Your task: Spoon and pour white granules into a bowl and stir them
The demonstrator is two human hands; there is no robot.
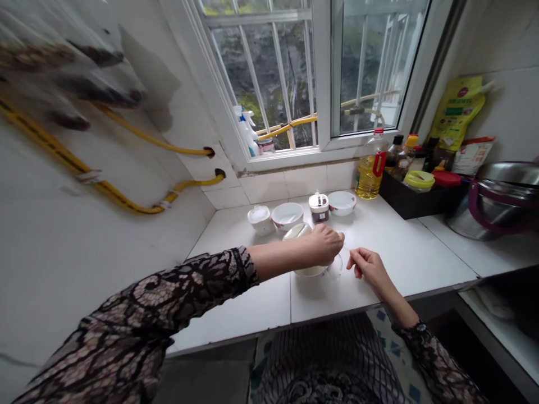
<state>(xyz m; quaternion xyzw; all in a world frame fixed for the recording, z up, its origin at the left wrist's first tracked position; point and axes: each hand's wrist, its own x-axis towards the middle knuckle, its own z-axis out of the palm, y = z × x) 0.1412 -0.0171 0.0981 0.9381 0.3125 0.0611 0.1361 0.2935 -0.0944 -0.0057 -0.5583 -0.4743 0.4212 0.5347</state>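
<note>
Bowl (310, 272), round and white, sits under the clenched left hand (328, 245); pinched right hand (367, 266) is just beside it, can't tell what either's gripping.

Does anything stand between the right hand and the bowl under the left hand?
Yes: a clear item, too indistinct to name, shows beside the bowl, between it and the right hand.

Oil bottle (370, 174) on countertop (244, 303), window (325, 73) behind it. Left of bottle, going outward: nearer bowl (342, 205), seasoning jar (319, 209), farther bowl (287, 217), small tub (260, 221). Spray bottles (248, 133) behind and well left of bottle, by the window. Right of bottle: condiment box (404, 199), sauce bottles (406, 156) in it; pot (497, 207) farther right. Front-left of bottle: front bowl (310, 273), left hand (326, 245) above. Right hand (367, 266) in front of bottle.
</note>
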